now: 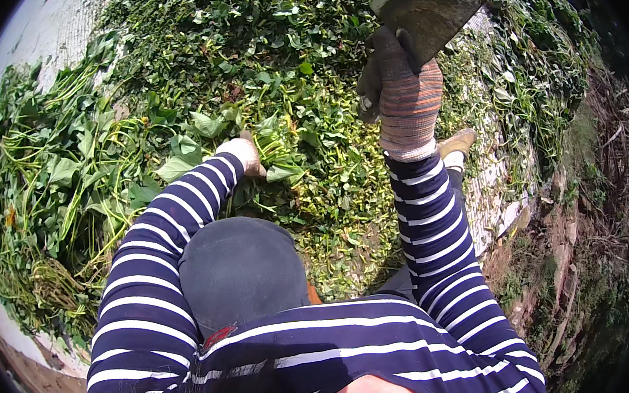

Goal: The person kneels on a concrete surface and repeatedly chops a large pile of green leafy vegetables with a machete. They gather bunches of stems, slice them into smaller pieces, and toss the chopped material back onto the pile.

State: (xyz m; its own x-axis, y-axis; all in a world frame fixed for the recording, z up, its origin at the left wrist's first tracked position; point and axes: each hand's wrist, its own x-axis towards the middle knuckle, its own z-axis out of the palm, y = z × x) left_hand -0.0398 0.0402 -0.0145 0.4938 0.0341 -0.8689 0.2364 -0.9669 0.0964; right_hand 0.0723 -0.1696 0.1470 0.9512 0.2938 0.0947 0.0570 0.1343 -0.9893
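Observation:
My right hand [399, 83], in a striped knit glove with dark fingers, grips a broad metal chopping blade [441, 5]. The blade is raised at the upper right, dirt-stained near its lower end, and its far end runs out of view. The handle is hidden within the glove. Low over the chopped leaves, my left hand [242, 153] wears a pale glove and is closed around a bunch of leafy green vines [273, 150]. Cut stems stick out on its right side and broad leaves trail on its left. The left fingers are mostly hidden.
Uncut leafy vines [61, 158] are heaped on the left. Chopped leaves and stems [252, 26] cover the ground ahead. My dark-trousered knee [242, 269] is bent below my left arm; my shoe [457, 142] rests near the right. Dry brush [615, 139] borders the right side.

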